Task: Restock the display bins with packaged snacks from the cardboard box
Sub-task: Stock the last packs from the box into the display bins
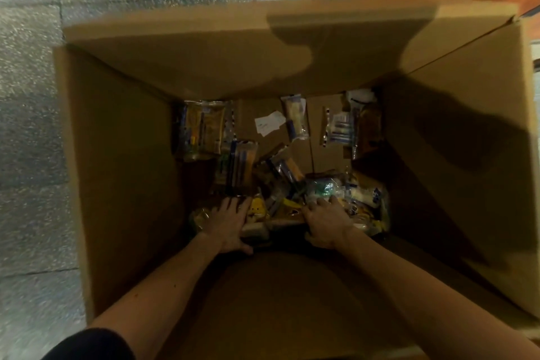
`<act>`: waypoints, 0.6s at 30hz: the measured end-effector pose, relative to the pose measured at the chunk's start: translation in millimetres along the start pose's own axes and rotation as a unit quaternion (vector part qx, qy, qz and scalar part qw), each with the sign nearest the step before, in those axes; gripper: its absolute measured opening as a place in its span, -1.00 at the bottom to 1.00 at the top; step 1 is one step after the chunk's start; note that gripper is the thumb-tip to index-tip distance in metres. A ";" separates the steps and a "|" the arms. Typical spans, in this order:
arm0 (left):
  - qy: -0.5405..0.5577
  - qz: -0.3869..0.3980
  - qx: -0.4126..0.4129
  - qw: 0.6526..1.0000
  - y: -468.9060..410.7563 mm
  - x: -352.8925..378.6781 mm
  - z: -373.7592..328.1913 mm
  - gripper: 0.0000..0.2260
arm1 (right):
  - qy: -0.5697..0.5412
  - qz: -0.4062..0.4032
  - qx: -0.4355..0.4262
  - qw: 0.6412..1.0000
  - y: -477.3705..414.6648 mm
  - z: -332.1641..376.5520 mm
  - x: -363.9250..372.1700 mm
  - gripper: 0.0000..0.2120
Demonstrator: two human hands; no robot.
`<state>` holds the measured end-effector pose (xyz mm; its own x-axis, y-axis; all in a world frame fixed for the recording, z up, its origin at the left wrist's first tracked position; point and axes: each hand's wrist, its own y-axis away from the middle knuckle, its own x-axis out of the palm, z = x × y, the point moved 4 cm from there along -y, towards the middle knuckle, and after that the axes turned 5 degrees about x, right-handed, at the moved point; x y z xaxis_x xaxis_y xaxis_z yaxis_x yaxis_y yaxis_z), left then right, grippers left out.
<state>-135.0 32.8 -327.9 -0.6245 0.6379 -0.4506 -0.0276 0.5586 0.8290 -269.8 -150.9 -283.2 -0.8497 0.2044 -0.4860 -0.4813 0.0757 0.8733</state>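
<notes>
Head view: inside the cardboard box (122, 184), by its near wall, the left hand (230, 223) lies flat, fingers straight, on a heap of snack packets (286, 175). Just beside it the right hand (327, 223) rests with fingers bent over the heap; whether it grips cannot be told. Loose packets (201, 128) lie along the far wall.

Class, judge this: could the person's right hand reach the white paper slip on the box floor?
Probably yes. The right hand rests on snack packets inside the cardboard box; the white paper slip lies uncovered farther in, with only low, loose packets between.
</notes>
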 end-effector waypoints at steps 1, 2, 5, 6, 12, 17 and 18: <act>-0.008 -0.008 0.001 1.000 -1.0 0.3 -0.1 0.11 | -0.002 0.002 -0.002 1.000 -0.6 1.1 0.1 -0.34; -0.008 -0.015 0.001 1.000 -1.1 -1.0 0.0 0.10 | -0.007 0.007 -0.005 1.000 -0.5 2.0 -0.7 -0.28; 0.022 -0.022 -0.003 1.000 -2.4 -7.9 4.3 0.08 | -0.016 0.039 -0.020 0.999 -0.2 6.3 -2.5 -0.07; 0.033 -0.021 -0.008 0.999 -2.8 -10.3 7.7 0.06 | -0.016 0.048 -0.025 0.998 -0.3 8.7 -2.3 -0.06; 0.189 -0.028 -0.050 0.980 3.5 -27.1 27.4 -0.18 | -0.163 0.058 0.008 0.985 4.3 3.5 -17.1 -0.46; 0.326 -0.056 -0.071 0.941 15.6 -53.6 26.6 -0.06 | -0.278 0.064 0.052 0.957 20.1 -16.6 -28.9 -0.57; 0.332 -0.064 -0.069 0.938 18.5 -61.8 24.4 -0.08 | -0.308 0.064 0.058 0.947 25.4 -19.6 -31.7 -0.58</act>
<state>-77.9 16.7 -292.8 -0.9568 0.0726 -0.2814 -0.2080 0.5052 0.8376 -259.3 -174.6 -246.3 -0.5950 0.7480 -0.2940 -0.3251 0.1106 0.9392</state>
